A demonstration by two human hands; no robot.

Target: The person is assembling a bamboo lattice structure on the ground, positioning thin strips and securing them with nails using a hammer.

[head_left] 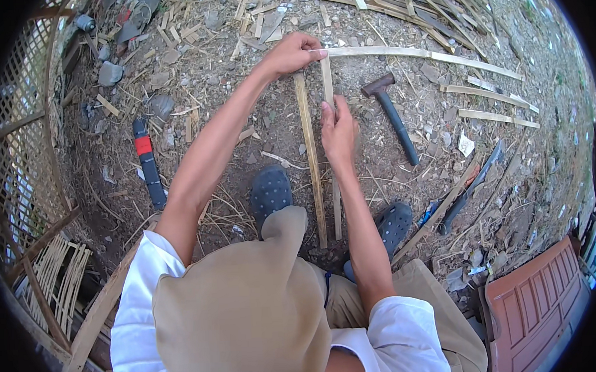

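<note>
My left hand (295, 54) pinches the corner where two pale wooden strips meet. One, a long strip (405, 52), runs off to the right from my fingertips. The other, an upright strip (327, 85), comes back toward me, and my right hand (339, 132) grips it partway along, its fingers closed around it. Just left of it lies another wooden strip (310, 159), touched by neither hand. A hammer (395, 122) with a brown head and dark handle rests on the ground to the right of my right hand.
Loose strips (490, 94) lie at right, with a strip pile (396, 5) at the far side. A dark long-handled tool (468, 192) is at right; a dark, red-banded object (146, 159) at left. My clogs (272, 192) flank the strips. A brown panel (536, 302) stands lower right.
</note>
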